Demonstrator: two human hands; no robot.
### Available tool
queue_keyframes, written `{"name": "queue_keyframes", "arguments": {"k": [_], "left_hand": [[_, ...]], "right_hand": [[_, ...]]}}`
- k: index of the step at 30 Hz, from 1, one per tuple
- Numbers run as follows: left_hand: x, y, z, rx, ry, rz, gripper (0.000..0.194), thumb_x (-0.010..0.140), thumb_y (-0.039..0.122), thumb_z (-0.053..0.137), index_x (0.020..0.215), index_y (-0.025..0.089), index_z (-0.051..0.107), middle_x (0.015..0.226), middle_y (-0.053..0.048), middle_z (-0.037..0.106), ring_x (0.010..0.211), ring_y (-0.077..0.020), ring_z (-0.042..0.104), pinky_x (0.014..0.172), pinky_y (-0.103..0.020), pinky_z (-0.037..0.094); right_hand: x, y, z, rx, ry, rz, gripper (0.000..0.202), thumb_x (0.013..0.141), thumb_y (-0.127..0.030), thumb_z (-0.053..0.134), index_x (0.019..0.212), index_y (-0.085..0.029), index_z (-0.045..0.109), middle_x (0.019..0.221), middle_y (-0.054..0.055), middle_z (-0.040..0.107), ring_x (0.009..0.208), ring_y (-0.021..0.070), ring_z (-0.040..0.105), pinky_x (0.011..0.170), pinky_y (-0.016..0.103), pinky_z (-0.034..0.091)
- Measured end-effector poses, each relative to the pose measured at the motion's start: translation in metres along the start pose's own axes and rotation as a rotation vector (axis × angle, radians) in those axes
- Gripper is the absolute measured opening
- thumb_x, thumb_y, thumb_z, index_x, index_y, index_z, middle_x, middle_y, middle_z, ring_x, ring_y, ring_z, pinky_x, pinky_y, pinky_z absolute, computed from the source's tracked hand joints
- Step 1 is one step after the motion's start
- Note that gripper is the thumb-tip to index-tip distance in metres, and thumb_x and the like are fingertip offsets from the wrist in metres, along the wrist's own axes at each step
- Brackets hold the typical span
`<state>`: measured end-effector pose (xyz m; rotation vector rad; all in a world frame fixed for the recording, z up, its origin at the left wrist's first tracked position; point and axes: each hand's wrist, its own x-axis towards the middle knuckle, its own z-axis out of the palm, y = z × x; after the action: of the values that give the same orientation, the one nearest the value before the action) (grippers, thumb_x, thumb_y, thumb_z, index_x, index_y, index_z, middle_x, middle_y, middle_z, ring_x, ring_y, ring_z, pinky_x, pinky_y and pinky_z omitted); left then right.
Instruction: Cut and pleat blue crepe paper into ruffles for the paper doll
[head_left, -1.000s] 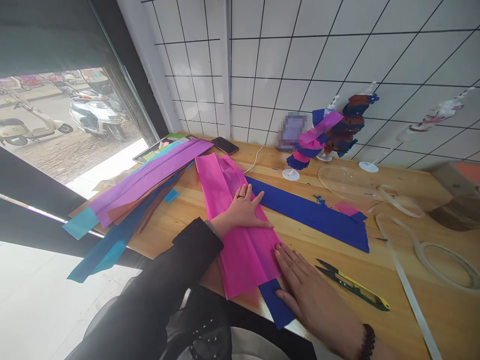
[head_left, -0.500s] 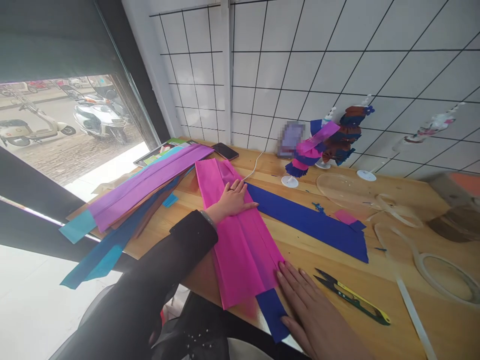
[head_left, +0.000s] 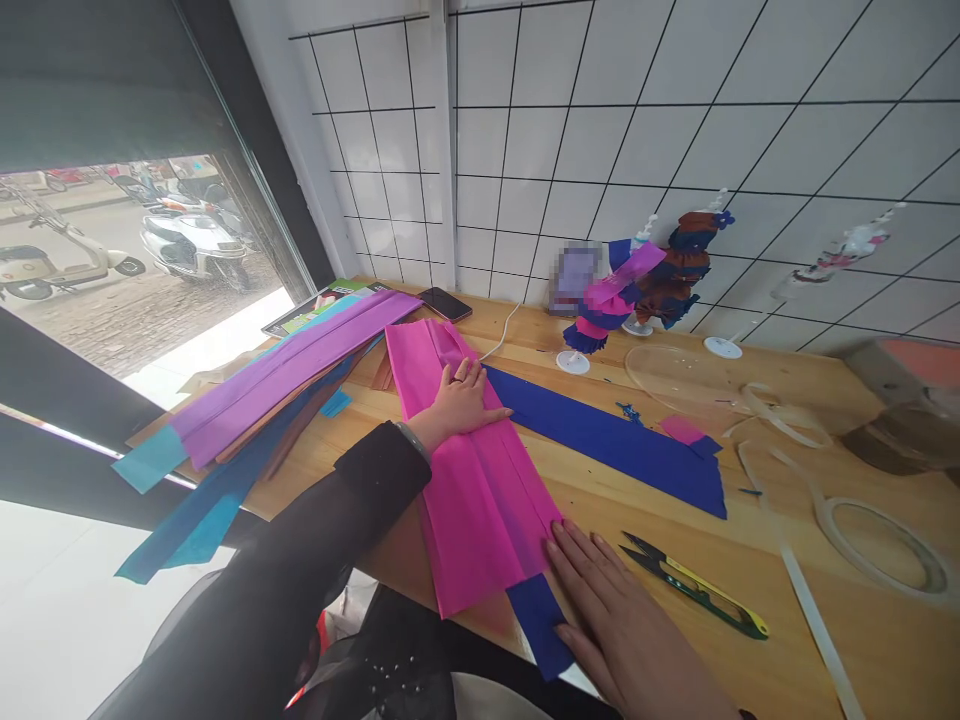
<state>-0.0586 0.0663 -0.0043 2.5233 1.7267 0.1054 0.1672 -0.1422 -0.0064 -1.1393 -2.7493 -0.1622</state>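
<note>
Left hand (head_left: 457,405) lies flat on the pink sheet (head_left: 476,530) across the tabletop (head_left: 600,495), fingers slightly apart; right hand (head_left: 615,610) rests at its edge, fingers together. The left has shifted farther up it.

From here I count one left hand (head_left: 459,402), one right hand (head_left: 611,615), one pair of snips (head_left: 701,588), one black phone (head_left: 445,304), two ruffled figures (head_left: 609,303), three round white bases (head_left: 573,363), and at least two scooters (head_left: 199,240) outside; the pink layers (head_left: 472,500) defy counting.
</note>
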Motion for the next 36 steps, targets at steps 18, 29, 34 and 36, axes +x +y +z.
{"name": "queue_keyframes", "arguments": {"k": [18, 29, 34, 36], "left_hand": [[-0.064, 0.063, 0.006, -0.129, -0.090, 0.084, 0.116, 0.051, 0.085, 0.025, 0.136, 0.006, 0.012, 0.143, -0.019, 0.006, 0.130, -0.0369, -0.003, 0.104, -0.049, 0.007], [-0.066, 0.065, 0.011, -0.142, -0.023, 0.062, 0.116, 0.052, 0.085, 0.025, 0.135, 0.005, 0.014, 0.143, -0.020, 0.008, 0.130, -0.0364, -0.004, 0.104, -0.049, 0.006], [-0.063, 0.063, 0.012, -0.138, -0.003, 0.065, 0.101, 0.062, 0.078, 0.025, 0.134, 0.008, 0.020, 0.143, -0.018, 0.014, 0.131, -0.0340, 0.002, 0.105, -0.047, 0.008], [-0.062, 0.062, 0.011, -0.135, 0.021, 0.049, 0.084, 0.073, 0.069, 0.022, 0.133, 0.010, 0.025, 0.142, -0.016, 0.019, 0.131, -0.0317, 0.008, 0.105, -0.046, 0.010]], "right_hand": [[-0.005, -0.001, 0.001, 0.038, 0.045, 0.017, 0.053, 0.084, -0.039, 0.043, 0.132, -0.018, 0.034, 0.135, 0.009, 0.038, 0.123, 0.0239, 0.034, 0.096, 0.042, 0.037], [0.007, -0.003, -0.007, 0.038, 0.099, 0.091, 0.049, 0.084, -0.035, 0.042, 0.128, -0.012, 0.041, 0.131, 0.012, 0.043, 0.120, 0.0229, 0.040, 0.095, 0.041, 0.041], [0.003, -0.009, -0.001, 0.044, 0.076, 0.048, 0.050, 0.084, -0.035, 0.043, 0.129, -0.014, 0.039, 0.132, 0.010, 0.042, 0.120, 0.0223, 0.039, 0.093, 0.038, 0.042], [-0.002, -0.011, -0.001, 0.013, 0.067, 0.042, 0.050, 0.084, -0.036, 0.043, 0.129, -0.014, 0.039, 0.133, 0.010, 0.041, 0.120, 0.0226, 0.040, 0.093, 0.038, 0.043]]}}
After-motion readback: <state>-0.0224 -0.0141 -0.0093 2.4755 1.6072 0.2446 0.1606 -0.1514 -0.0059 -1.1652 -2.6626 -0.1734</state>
